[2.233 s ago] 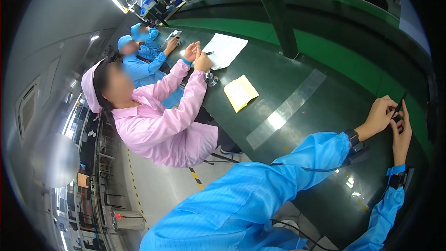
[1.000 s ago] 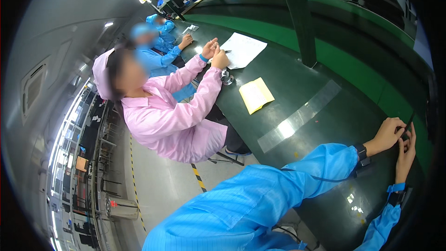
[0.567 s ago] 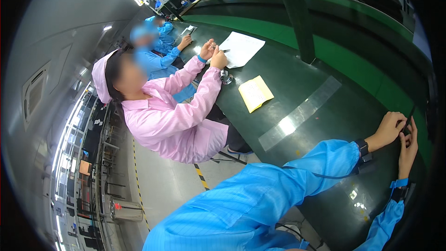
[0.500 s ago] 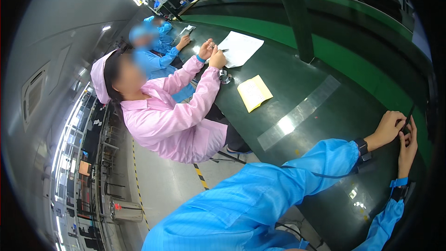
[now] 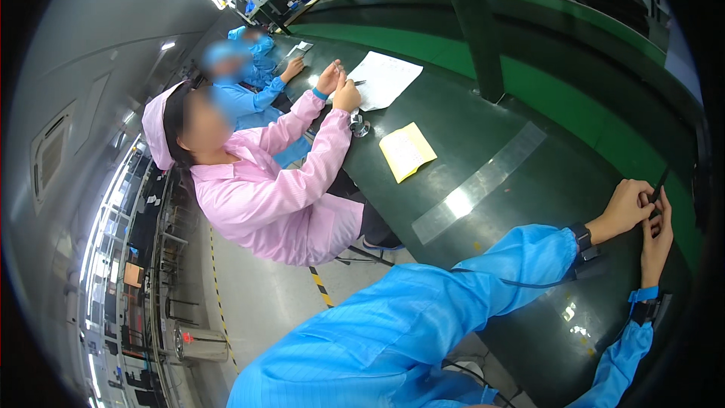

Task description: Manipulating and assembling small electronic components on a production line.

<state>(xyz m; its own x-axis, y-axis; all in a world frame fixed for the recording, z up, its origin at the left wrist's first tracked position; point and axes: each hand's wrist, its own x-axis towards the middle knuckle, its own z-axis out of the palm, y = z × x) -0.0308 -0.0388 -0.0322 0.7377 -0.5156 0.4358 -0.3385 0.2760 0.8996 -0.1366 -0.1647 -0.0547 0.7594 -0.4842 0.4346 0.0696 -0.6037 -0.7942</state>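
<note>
Head view: I count two hands at the right end of one dark green table (image 5: 461, 117). The left hand (image 5: 625, 210) has its fingers bent, pinching one slim dark object (image 5: 659, 186); the object sits between both hands, tilted upward. The right hand (image 5: 658, 242) has its fingers bent around the lower part; overlap prevents me telling which press it. Each wrist bears one dark device. On the tabletop I note one clear strip (image 5: 498, 166), one yellow paper (image 5: 406, 153) and one white sheet (image 5: 394, 79), near one pink-sleeved co-worker (image 5: 272, 200).
</note>
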